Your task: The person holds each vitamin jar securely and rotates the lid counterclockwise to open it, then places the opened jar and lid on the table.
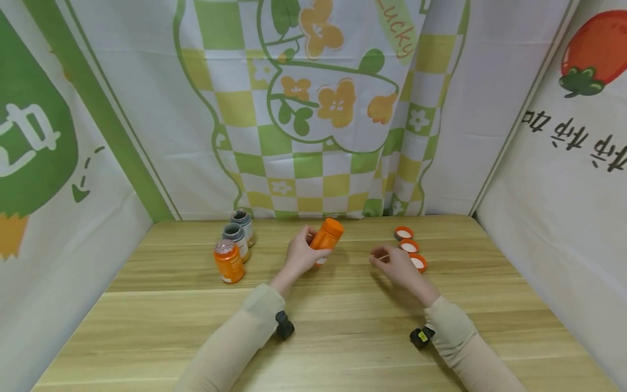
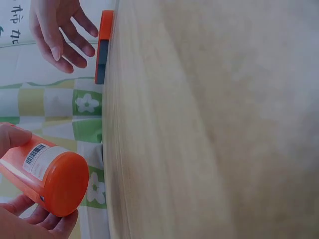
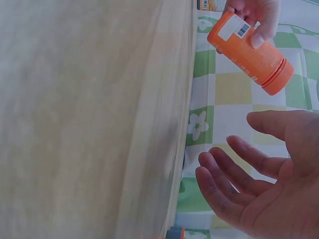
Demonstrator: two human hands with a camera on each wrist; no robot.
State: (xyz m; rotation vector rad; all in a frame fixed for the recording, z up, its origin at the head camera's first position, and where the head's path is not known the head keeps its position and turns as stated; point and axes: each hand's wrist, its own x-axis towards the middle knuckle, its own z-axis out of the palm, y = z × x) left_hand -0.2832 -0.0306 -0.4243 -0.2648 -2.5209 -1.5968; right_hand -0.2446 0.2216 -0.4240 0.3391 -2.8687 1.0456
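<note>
My left hand (image 1: 302,253) grips an orange bottle (image 1: 326,235) with its cap on, tilted and held above the table. In the left wrist view the bottle's bottom (image 2: 67,184) faces the camera, and a white barcode label (image 3: 235,27) shows in the right wrist view. My right hand (image 1: 399,267) hovers to the right with fingers loosely bent and nothing in them. Close by it lie several caps: an orange cap (image 1: 418,262), another orange cap (image 1: 409,246) and a grey-sided cap (image 1: 404,233), with white insides up.
At the left stand an orange bottle (image 1: 228,262) and two grey-topped jars, the nearer jar (image 1: 236,239) and the farther jar (image 1: 243,226), all without caps. A printed curtain (image 1: 313,179) hangs behind the wooden table (image 1: 338,337). White printed cloth walls rise on both sides.
</note>
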